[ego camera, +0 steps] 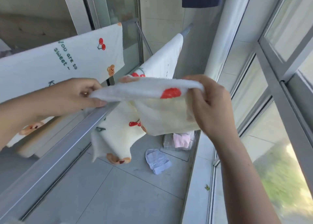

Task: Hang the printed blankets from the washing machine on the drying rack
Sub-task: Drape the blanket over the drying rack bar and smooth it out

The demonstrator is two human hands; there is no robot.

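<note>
Right hand and left hand each pinch closed on the white fleece cherry-and-bear printed blanket, its top edge stretched between them. That edge lies crosswise just above the grey metal drying-rack rail; left hand sits nearer the rail.

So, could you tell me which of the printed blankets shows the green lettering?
The flat blanket on the far rail, left of the left hand: it reads "you are so sweet". The blanket both hands hold and the one beyond it show no lettering.
</note>
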